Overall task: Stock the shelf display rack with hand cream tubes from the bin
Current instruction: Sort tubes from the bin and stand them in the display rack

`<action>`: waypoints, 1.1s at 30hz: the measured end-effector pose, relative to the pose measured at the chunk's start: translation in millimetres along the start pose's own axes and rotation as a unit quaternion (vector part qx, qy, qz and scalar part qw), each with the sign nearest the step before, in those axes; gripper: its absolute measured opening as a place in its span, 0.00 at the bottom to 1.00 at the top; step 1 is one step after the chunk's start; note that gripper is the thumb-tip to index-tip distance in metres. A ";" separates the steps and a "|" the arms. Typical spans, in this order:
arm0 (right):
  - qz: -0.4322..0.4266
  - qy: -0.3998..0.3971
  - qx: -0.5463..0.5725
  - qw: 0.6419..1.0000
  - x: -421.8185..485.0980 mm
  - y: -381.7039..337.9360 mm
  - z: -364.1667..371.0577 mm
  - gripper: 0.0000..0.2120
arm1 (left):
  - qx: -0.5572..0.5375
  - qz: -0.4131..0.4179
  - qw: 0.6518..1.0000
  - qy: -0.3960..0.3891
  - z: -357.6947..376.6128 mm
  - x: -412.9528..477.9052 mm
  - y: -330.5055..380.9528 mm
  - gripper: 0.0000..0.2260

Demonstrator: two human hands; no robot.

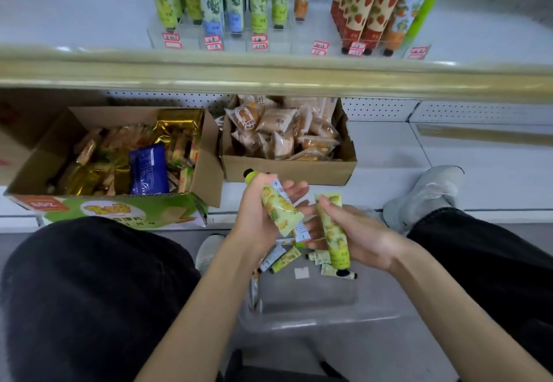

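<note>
A lemon-print hand cream tube [281, 211] is held slantwise across the palm of the left hand [257, 211], its green cap pointed up and to the left, with the fingers wrapped behind it. Just beside it, a second lemon-print tube [333, 232] is gripped by the right hand [356, 232]. This tube is held nearly upright with its dark cap down, the thumb pressed on its front and the fingers curled round its back. Both forearms are stretched forward from the bottom of the view, and the hands are brought close together above a clear plastic bin [311, 301] set on the floor between the person's knees. Several loose tubes [284, 259] are seen lying in the bin at its far end. Higher up, a clear display rack [191, 39] on the upper shelf [74, 22] is filled with stocked tubes [209, 1] stood cap down behind red price tags. On the lower shelf, two open cardboard boxes [287, 169] of wrapped snacks are set side by side.
</note>
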State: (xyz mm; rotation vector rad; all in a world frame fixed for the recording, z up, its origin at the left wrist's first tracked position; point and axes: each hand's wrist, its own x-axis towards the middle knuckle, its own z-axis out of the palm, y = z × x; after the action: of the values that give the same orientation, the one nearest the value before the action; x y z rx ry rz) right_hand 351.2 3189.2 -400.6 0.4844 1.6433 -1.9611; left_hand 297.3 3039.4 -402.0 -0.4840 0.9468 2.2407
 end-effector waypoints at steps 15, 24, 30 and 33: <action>-0.239 0.121 -0.242 0.933 -31.7 -138.9 30.9 0.12 | 0.187 0.030 0.981 -0.036 18.1 -42.8 60.2 0.14; -0.239 0.043 -0.259 0.935 -26.0 -211.9 65.3 0.08 | 0.216 0.102 0.966 -0.102 16.6 -45.1 121.2 0.20; -0.224 0.012 -0.256 0.940 -16.4 -240.0 84.6 0.14 | 0.145 0.135 0.974 -0.110 7.8 -41.7 151.7 0.24; -0.248 0.065 -0.290 0.922 -14.2 -255.3 95.3 0.08 | 0.139 0.154 0.974 -0.096 2.0 -39.3 167.6 0.30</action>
State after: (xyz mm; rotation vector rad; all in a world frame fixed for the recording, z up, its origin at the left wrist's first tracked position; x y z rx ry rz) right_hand 214.3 3128.6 -172.4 -0.0471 2.4966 -1.6385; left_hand 210.1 2935.7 -295.7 0.0078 1.2765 2.3197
